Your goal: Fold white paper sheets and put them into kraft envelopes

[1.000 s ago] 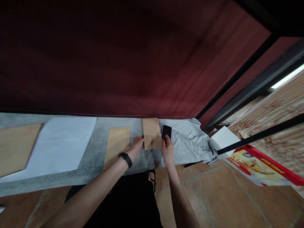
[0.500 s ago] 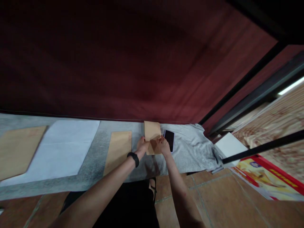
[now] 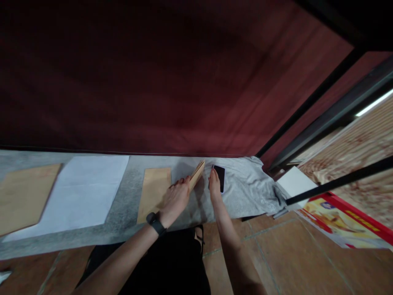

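Note:
A folded brown envelope point(image 3: 197, 176) is in my left hand point(image 3: 178, 197), which is closed around its lower left side. It stands tilted on edge above the grey cloth, and several paper layers show at its top end. My right hand point(image 3: 215, 185) is apart from it, fingers stretched out and holding nothing that I can see. That hand overlaps the left edge of a dark-screened phone point(image 3: 220, 175) lying on the cloth; whether they touch I cannot tell. Under and beside my left hand lies a flat brown envelope point(image 3: 152, 186).
The grey cloth point(image 3: 123, 209) covers a narrow surface against a dark red curtain point(image 3: 184, 102). White paper sheets point(image 3: 82, 188) and a larger brown envelope point(image 3: 27, 194) lie at the left. Black metal bars point(image 3: 337, 180), a white box point(image 3: 294, 182) and a colourful carton point(image 3: 344, 221) are at the right.
The folded envelope has gone from lying flat to tilted up on edge in my left hand. My right hand has let go of it and moved slightly right, over the phone's edge.

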`<state>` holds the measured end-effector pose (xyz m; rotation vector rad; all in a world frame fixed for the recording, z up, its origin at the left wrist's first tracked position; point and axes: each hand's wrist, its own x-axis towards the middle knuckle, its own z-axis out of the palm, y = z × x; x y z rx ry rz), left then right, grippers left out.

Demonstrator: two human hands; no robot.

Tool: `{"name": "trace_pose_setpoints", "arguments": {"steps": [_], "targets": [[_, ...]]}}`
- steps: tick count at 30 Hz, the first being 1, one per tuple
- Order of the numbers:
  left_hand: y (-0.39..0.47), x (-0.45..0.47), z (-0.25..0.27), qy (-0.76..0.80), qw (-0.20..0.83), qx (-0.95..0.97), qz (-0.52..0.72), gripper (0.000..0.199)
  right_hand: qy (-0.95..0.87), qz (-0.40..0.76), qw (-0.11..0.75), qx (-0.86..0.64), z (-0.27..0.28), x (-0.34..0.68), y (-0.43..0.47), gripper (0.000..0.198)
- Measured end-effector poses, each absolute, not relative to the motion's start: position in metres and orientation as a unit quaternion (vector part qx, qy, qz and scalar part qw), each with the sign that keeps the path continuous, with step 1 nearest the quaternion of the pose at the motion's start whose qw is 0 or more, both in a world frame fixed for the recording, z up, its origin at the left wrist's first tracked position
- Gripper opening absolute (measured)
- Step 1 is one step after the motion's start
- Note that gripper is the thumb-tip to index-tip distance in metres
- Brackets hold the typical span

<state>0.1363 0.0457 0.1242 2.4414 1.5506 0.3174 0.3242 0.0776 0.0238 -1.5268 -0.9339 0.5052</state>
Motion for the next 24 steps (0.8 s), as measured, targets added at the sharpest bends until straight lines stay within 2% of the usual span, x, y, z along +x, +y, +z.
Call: {"name": "trace_pose_setpoints", "arguments": {"steps": [8,16,20,24], "targets": [[0.039,0.132,0.12,0.541,0.159,0.82,0.097,0.049,-0.392,0.316,0.611,-0.611,0.052,0.33,0.139,0.077],[0.044,0.13,0.109,0.563,0.185,0.802,0.072,0.05,-0.409,0.353,0.605,-0.585,0.051,0.315,0.128,0.08],[0.051,0.13,0.104,0.567,0.208,0.792,0.093,0.042,-0.426,0.36,0.591,-0.583,0.061,0.317,0.128,0.076],[0.061,0.128,0.107,0.569,0.301,0.75,0.151,0.032,-0.428,0.329,0.595,-0.596,0.074,0.321,0.124,0.068]]}}
